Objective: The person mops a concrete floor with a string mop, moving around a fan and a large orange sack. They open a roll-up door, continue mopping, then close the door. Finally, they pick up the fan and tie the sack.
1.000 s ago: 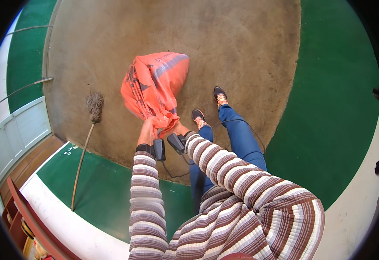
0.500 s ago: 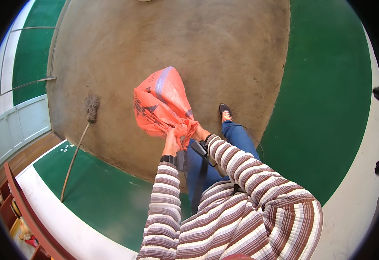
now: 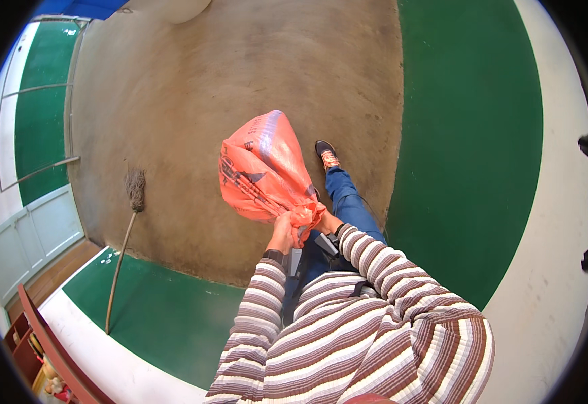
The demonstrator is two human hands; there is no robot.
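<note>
An orange-red woven plastic sack (image 3: 265, 168), bulging and printed with dark marks and a pale stripe, hangs in front of my legs. Its gathered neck is bunched between my two hands. My left hand (image 3: 282, 232) is closed round the left side of the neck. On the other side my right hand (image 3: 327, 221) grips the neck too, its fingers partly hidden by the folds. The sack is held above the brown floor; what fills it is hidden.
A mop (image 3: 134, 192) leans head down at the left, its wooden handle against the green wall band (image 3: 166, 296). Beyond it is a pale panelled door (image 3: 41, 219). A reddish shelf (image 3: 55, 343) with small items stands at lower left. A green wall (image 3: 465, 148) runs along the right.
I have stepped forward, and one foot now shows farther ahead. A blue object and more of a pale round shape have come into view at the top. Both hands still hold the sack's neck.
</note>
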